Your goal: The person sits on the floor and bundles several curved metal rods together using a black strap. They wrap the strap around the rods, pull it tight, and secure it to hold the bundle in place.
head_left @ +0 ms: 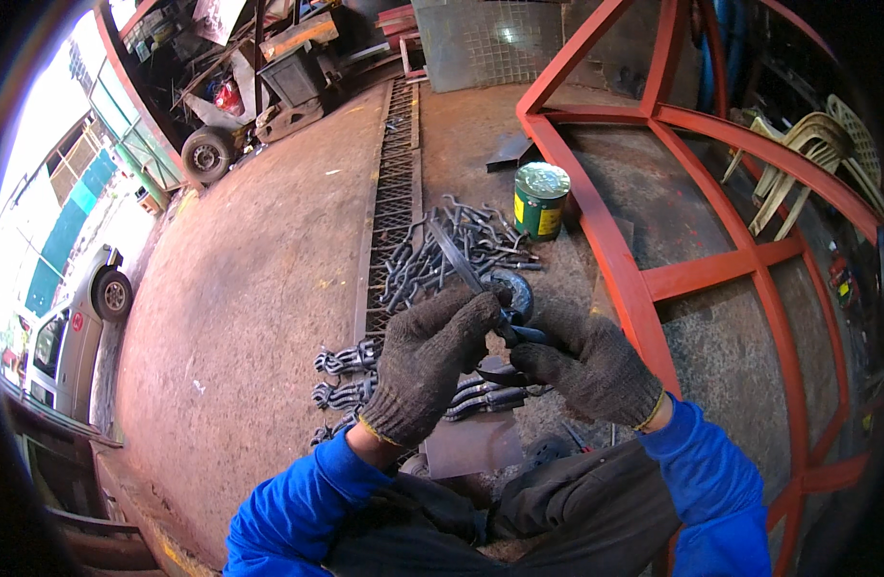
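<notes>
In front of me my left hand [423, 361], in a dark knitted glove, is closed with its fingertips pinching a dark flat strip [452, 252] that sticks up and away. My right hand [596, 365], gloved alike, is closed on a dark, shiny piece [529, 335] that meets the left fingertips; its exact kind is unclear. Just beyond the hands lies a grey-blue ring-shaped roll [521, 293]. Bundles of bent metal rods [348, 359] lie beneath the hands, partly hidden by the left one. A loose pile of bent rods [418, 264] lies farther off.
A green can [540, 202] stands past the pile. Red steel framework [697, 274] fills the right side, with stacked plastic chairs [812, 149] behind it. A floor grating [389, 183] runs away from me. At the left are a wheel [208, 154] and a parked vehicle [76, 337].
</notes>
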